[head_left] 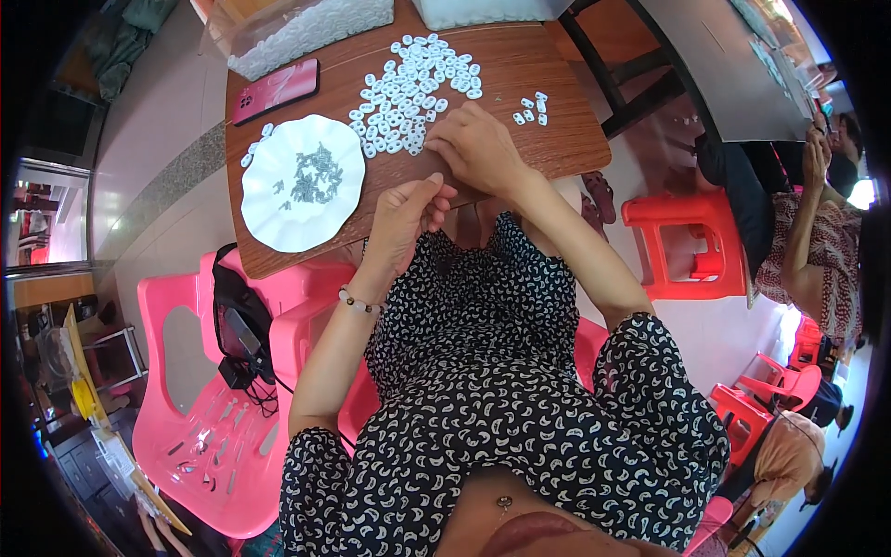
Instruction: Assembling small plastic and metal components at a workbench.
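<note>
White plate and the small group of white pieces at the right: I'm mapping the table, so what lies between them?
The head view shows the big pile of white pieces and the right hand resting beside it.

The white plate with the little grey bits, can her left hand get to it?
Probably yes. The left hand sits at the table edge right beside the white plate, and nothing lies between them.

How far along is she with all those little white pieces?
A few white pieces sit apart at the right, maybe finished. Her left hand and right hand work together at the table edge; what they hold is hidden. The big pile and the plate of metal bits remain.
</note>
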The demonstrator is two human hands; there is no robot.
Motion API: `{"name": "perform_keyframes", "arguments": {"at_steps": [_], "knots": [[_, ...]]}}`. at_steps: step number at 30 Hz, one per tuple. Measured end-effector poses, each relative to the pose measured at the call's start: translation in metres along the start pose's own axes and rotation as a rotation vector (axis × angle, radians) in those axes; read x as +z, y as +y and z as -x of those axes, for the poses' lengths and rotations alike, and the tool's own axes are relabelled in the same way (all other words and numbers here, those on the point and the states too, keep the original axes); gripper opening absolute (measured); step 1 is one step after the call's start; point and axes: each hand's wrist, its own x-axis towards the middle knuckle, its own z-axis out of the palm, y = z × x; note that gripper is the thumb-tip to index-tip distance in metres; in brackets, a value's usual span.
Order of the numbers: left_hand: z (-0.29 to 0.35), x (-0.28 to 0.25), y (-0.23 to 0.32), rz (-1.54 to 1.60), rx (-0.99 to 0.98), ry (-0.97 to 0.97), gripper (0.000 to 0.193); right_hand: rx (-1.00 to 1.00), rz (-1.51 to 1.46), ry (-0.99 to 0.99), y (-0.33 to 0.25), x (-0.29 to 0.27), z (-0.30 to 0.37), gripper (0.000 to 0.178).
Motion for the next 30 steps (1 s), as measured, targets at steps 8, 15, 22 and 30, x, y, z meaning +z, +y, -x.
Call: {"name": "perform_keyframes", "arguments": {"at_steps": [8, 15, 22, 30], "knots": [[0.003, 0.012, -0.005, -0.037, 0.128, 0.089, 0.027, 0.514, -0.705, 0.025, -0.012, -0.030, 0.016, 0.016], [0.007, 0.031, -0.002, -0.231, 0.293, 0.156, 0.024, 0.766, -1.043, 0.009, -0.037, -0.048, 0.041, 0.016], [0.010, 0.044, 0.002, -0.278, 0.318, 0.104, 0.022, 0.601, -0.983, 0.042, -0.041, -0.049, 0.059, 0.015], [0.012, 0.045, 0.002, -0.573, 0.384, 0.057, 0.019, 0.549, -0.874, 0.024, -0.037, -0.053, 0.072, 0.014]]}}
